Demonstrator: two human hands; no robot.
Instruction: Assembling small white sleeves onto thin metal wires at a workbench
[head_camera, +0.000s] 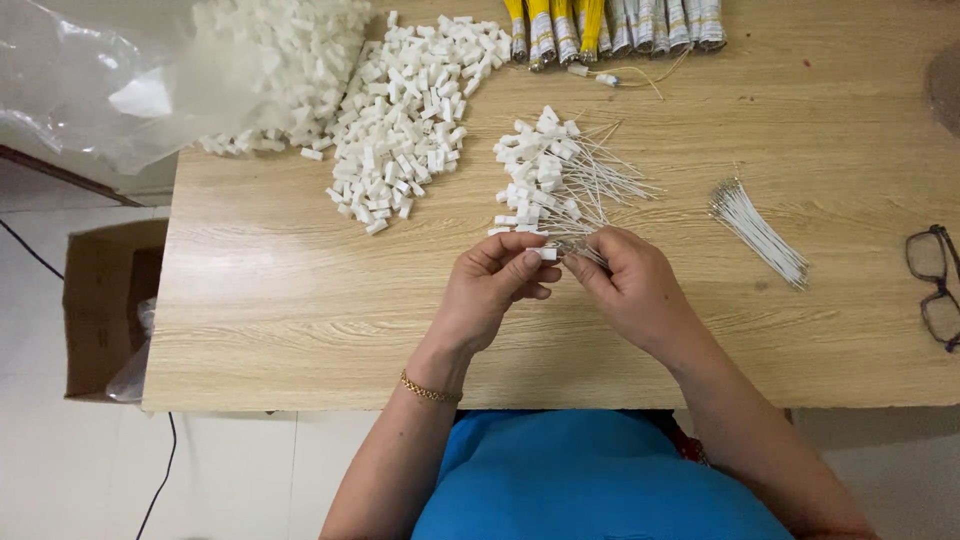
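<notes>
My left hand (492, 288) pinches a small white plastic block (546, 253) between thumb and fingertips. My right hand (628, 280) holds a thin white wire (585, 250) by its end, right against the block. Both hands hover over the wooden table (300, 300) near its front edge. Just beyond them lies a pile of assembled pieces (545, 170), white blocks with wires sticking out to the right. A gold bracelet sits on my left wrist.
A big heap of loose white blocks (400, 110) spills from a clear plastic bag (110, 80) at the back left. A bundle of bare wires (760, 232) lies to the right. Yellow and white bundles (610, 25) line the far edge. Glasses (935, 285) rest at right; a cardboard box (105, 310) stands on the floor.
</notes>
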